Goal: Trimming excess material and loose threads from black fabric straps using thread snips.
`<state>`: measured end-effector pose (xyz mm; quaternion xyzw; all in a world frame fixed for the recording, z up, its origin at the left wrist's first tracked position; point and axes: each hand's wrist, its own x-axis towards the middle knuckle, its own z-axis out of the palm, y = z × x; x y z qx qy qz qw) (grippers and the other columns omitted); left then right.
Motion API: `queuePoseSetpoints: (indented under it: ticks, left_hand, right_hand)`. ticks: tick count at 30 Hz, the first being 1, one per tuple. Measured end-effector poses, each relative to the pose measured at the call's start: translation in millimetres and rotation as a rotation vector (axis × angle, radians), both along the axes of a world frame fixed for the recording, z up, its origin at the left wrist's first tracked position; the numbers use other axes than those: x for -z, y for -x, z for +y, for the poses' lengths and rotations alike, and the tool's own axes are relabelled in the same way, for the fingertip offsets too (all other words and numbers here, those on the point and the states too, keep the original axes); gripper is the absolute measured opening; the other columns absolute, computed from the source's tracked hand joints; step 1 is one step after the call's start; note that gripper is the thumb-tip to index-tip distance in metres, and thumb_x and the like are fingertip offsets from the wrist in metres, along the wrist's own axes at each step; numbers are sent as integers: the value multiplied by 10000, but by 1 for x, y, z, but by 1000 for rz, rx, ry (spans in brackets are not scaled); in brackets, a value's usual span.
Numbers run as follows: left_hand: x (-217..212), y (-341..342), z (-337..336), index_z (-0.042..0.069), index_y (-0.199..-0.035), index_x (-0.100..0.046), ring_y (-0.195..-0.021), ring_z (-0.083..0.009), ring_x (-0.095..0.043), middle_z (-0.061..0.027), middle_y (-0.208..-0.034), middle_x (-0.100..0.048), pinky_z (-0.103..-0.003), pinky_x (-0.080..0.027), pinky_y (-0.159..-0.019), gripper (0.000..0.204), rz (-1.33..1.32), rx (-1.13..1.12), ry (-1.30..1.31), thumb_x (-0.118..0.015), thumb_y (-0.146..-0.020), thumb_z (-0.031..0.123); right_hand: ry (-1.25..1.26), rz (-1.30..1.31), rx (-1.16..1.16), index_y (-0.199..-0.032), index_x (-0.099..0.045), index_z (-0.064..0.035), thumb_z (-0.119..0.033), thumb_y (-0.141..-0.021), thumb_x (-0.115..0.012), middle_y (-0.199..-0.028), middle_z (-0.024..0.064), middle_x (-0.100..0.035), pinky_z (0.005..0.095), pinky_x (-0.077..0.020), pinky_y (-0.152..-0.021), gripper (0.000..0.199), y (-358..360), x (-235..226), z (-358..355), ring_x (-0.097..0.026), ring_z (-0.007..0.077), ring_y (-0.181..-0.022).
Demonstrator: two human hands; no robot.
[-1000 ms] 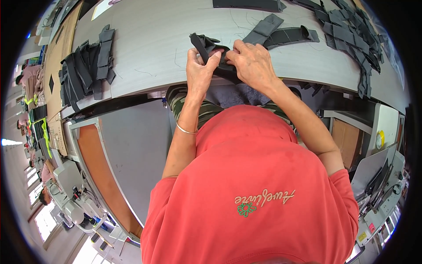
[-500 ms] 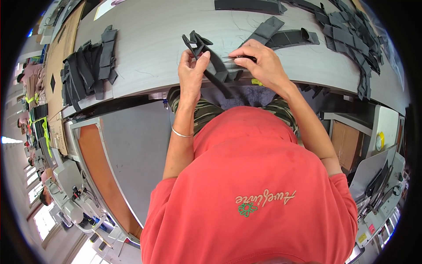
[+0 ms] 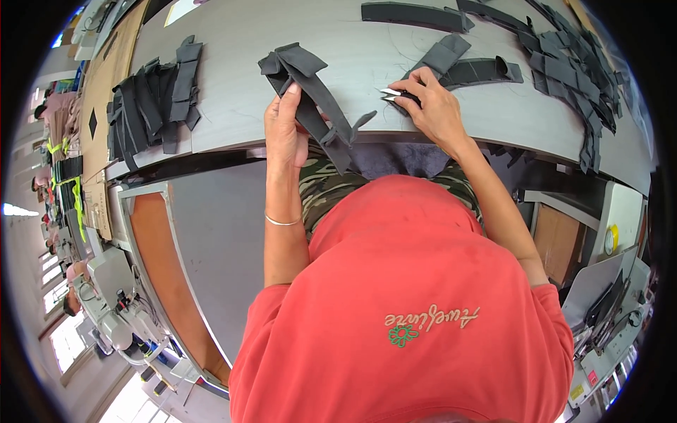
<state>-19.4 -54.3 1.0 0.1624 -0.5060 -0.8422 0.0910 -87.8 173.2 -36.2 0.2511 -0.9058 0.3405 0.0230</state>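
Note:
My left hand (image 3: pixel 287 130) pinches a dark grey fabric strip (image 3: pixel 326 106) between thumb and fingers, over the table's near edge. The strip is folded at its upper end, and its lower end hangs toward my lap. In my right hand (image 3: pixel 434 111) is a small pair of black-handled thread snips (image 3: pixel 403 97), their pale blades pointing left and slightly apart. The blades are clear of the held strip. Just beyond the right hand lie two more dark strips (image 3: pixel 476 71), one crossing the other's end.
On the grey table (image 3: pixel 240 42), a row of dark strips (image 3: pixel 148 106) lies at left and a tangled heap of strips (image 3: pixel 571 77) at right. A long flat strip (image 3: pixel 412 15) rests at the far side. Loose threads are scattered about. A grey panel (image 3: pixel 218 240) stands below the table's left part.
My left hand has moved left with the strip, which has turned and spread out. My right hand has drawn slightly right, away from the strip, and the snips' blades now show apart.

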Motion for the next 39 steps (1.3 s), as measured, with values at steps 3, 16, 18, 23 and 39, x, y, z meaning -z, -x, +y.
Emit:
queuePoseSetpoints:
  ticks: [3, 16, 18, 23, 39]
  left_hand:
    - [6, -4, -13, 40, -995, -619, -689, -139, -637, -47, -795, -643, -298, -556, -540, 274, -40, -19, -92, -584, -938, 306]
    - [-68, 39, -189, 61, -1296, -543, -698, -98, -521, -45, -888, -587, -240, -449, -630, 520, 129, -687, 1443, -728, -840, 226]
    - [-89, 46, -233, 89, -1250, -589, -792, -210, -580, -121, -958, -609, -330, -478, -707, 476, 186, -891, 1703, -726, -825, 254]
    - [-83, 58, -349, 83, -1375, -407, -1195, -368, -438, -166, -1270, -498, -643, -347, -882, 631, -156, -1153, 1981, -640, -855, 352]
    - [-1, 6, -386, 37, -1172, -622, -1220, -345, -487, -202, -1351, -491, -394, -359, -1036, 403, -108, -1059, 1449, -569, -875, 304]
  right_hand:
    - [61, 68, -16, -993, -697, -143, -184, -820, -665, -944, 44, -533, 369, -476, -656, 180, -2, 2, -2, -601, 246, -760]
    - [60, 154, -14, -1032, -668, -147, -112, -795, -675, -930, 60, -496, 360, -453, -644, 240, -7, 4, 1, -575, 258, -763]
    - [54, 154, -10, -1034, -668, -146, -108, -792, -674, -931, 61, -497, 358, -453, -641, 245, -8, 3, 2, -574, 259, -757]
    - [38, 193, -12, -1037, -662, -133, -98, -778, -676, -924, 69, -499, 359, -450, -629, 262, -8, 3, 2, -570, 271, -729]
    - [-1, 200, 4, -1024, -665, -103, -91, -792, -668, -943, 93, -513, 356, -461, -665, 232, -9, 1, -4, -578, 277, -774]
